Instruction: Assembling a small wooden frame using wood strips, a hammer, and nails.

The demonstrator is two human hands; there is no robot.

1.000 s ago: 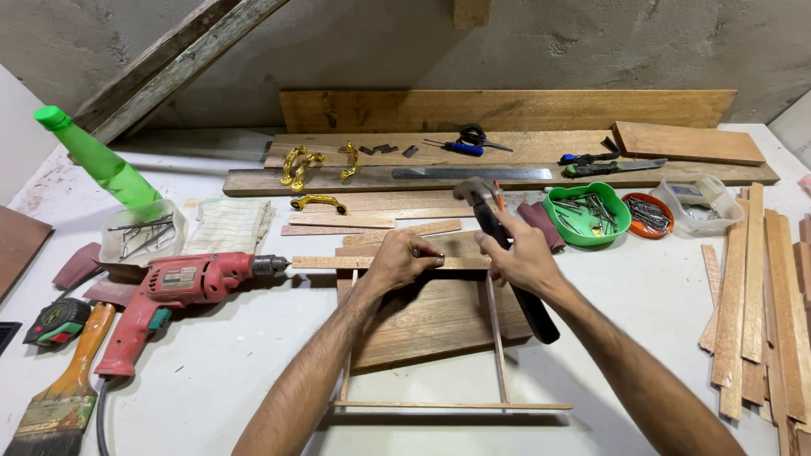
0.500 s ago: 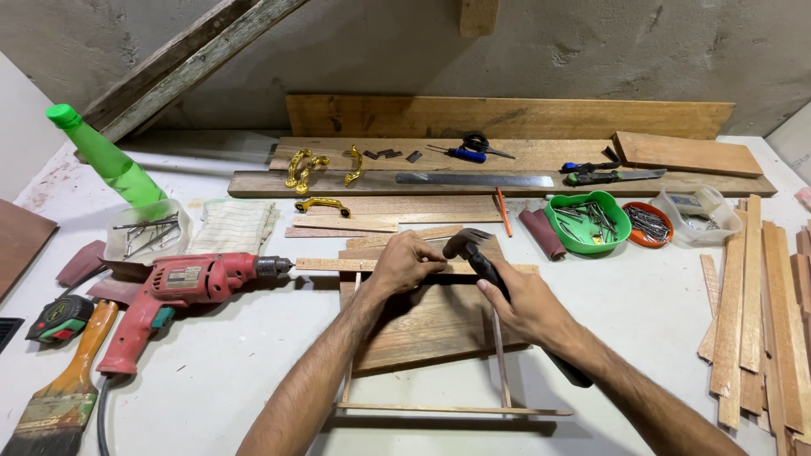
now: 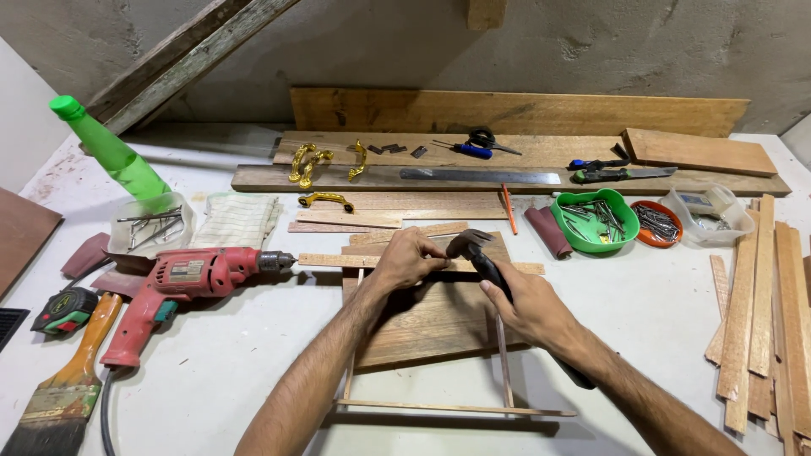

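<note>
Whereas a second ago my right hand (image 3: 528, 308) held the black-handled claw hammer (image 3: 490, 266) raised over the far side of the work, it has now come down, the steel head (image 3: 465, 243) touching the pale thin wooden strip (image 3: 338, 261). I judge this a striking or tapping stroke. My left hand (image 3: 407, 260), fingers pinched narrow, steadies something too small to tell at that spot. The slender slat frame (image 3: 456, 408) lies across a brown wooden board (image 3: 431, 325) on the white table (image 3: 659, 312), just beside the red electric drill (image 3: 182, 279).
</note>
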